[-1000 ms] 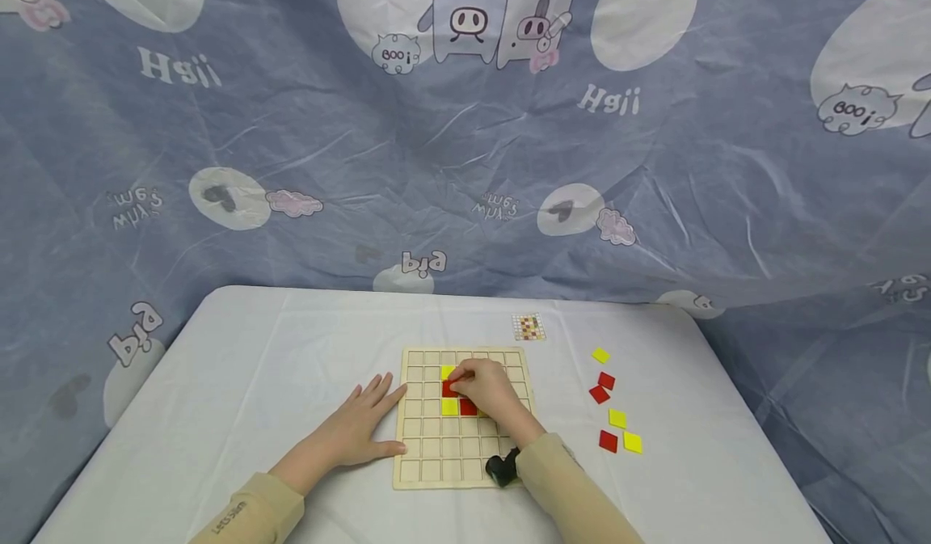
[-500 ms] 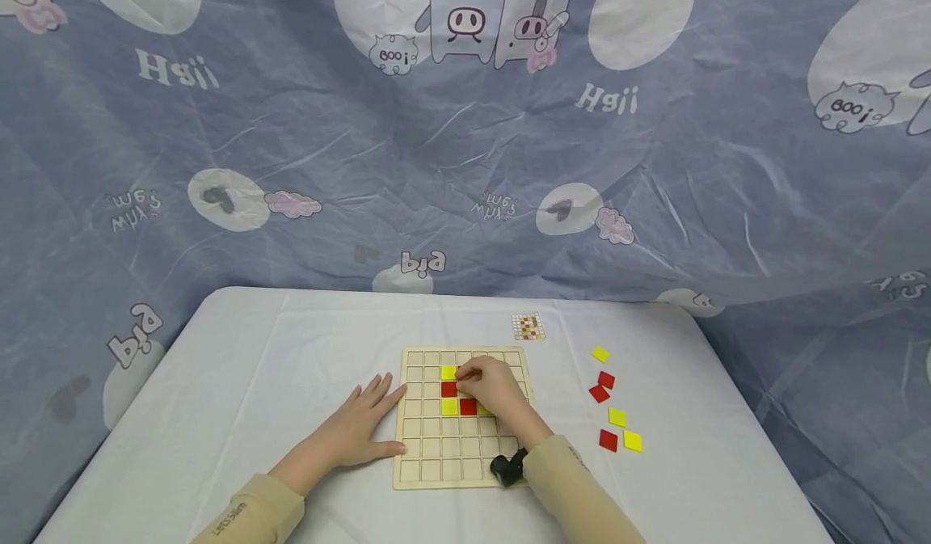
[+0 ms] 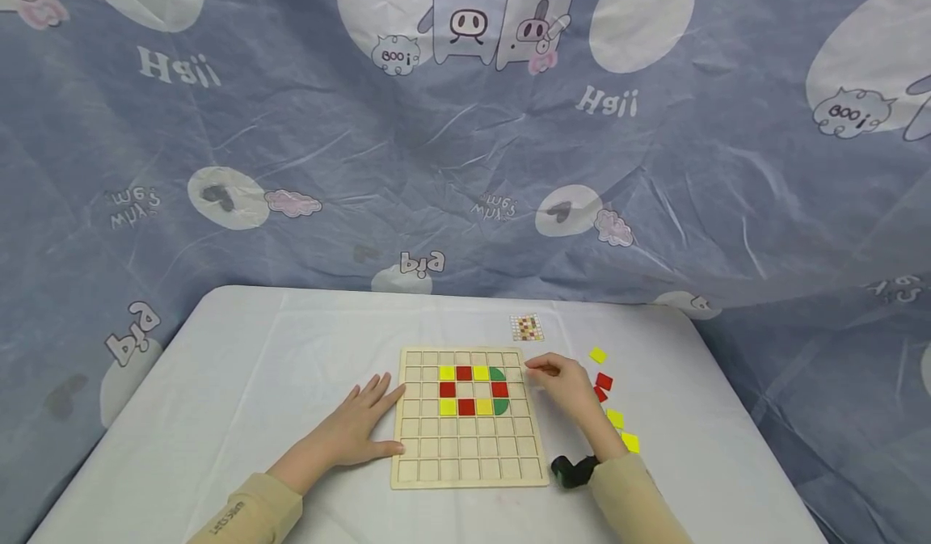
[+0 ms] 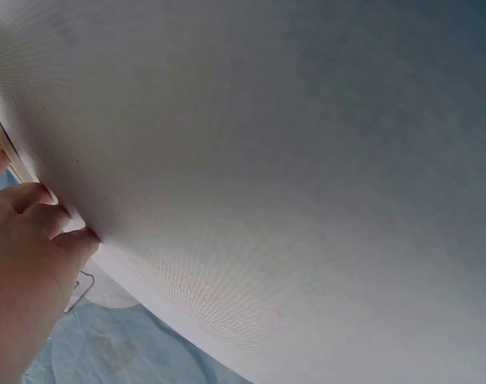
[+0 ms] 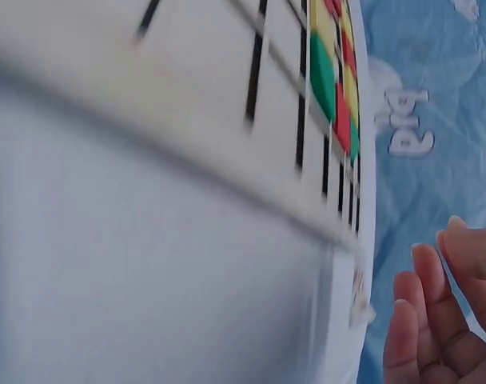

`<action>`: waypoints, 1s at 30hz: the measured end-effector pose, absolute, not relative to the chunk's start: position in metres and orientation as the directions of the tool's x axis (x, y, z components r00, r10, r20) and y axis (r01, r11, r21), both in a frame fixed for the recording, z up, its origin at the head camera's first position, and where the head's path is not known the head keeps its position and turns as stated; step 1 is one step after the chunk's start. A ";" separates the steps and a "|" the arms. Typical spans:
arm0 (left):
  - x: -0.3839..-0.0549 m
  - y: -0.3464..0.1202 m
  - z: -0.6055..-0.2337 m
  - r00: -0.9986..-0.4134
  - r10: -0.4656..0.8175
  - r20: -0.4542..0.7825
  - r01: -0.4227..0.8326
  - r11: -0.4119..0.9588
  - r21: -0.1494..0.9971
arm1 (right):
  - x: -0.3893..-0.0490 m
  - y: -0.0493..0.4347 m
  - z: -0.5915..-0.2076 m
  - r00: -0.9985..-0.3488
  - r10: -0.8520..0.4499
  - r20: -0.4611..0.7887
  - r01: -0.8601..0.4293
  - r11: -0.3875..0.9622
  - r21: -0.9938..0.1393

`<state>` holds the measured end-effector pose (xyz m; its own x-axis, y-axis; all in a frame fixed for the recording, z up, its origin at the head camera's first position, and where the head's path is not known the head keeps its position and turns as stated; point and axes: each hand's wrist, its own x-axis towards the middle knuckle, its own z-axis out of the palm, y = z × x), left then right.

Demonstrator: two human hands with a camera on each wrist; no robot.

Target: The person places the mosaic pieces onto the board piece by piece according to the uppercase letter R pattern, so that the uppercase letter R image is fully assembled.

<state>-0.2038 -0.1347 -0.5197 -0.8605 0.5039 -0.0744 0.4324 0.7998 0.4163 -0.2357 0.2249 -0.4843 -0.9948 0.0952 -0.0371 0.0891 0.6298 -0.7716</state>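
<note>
A wooden grid board lies in the middle of the table. Red tiles, yellow tiles and two green quarter-round tiles form a ring in its squares. My left hand rests flat with spread fingers, its fingertips and thumb at the board's left edge. Just off the right edge, my right hand hovers with fingers loosely bent. In the right wrist view that hand holds nothing, its fingertips in the air.
A small pattern card lies behind the board. To the right are loose yellow tiles and red tiles, some partly hidden by my right arm. A black wrist camera hangs below that wrist. A patterned curtain stands behind the table.
My right hand has moved right, from above the tiles to beyond the board's right edge, uncovering the ring, with a red tile in its top row. My left hand stays put.
</note>
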 end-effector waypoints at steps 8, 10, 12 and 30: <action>-0.202 -0.134 -0.516 -0.857 0.511 -0.068 0.437 0.790 0.430 | -0.222 0.283 -0.491 -0.967 0.245 -0.075 0.222 0.652 -0.725; -0.202 -0.134 -0.515 -0.856 0.512 -0.065 0.439 0.788 0.431 | -0.219 0.293 -0.493 -0.961 0.265 -0.082 0.243 0.660 -0.711; -0.202 -0.134 -0.515 -0.856 0.513 -0.063 0.439 0.787 0.433 | -0.216 0.302 -0.495 -0.957 0.276 -0.092 0.258 0.662 -0.704; -0.203 -0.135 -0.519 -0.860 0.506 -0.070 0.436 0.798 0.416 | -0.213 0.319 -0.501 -0.912 0.351 -0.213 0.402 0.660 -0.634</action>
<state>-0.2032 -0.1350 -0.5192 -0.8596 0.5062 -0.0700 0.4359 0.7978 0.4165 -0.2126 0.3192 -0.5009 -0.9117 0.3514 -0.2128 0.4025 0.6603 -0.6341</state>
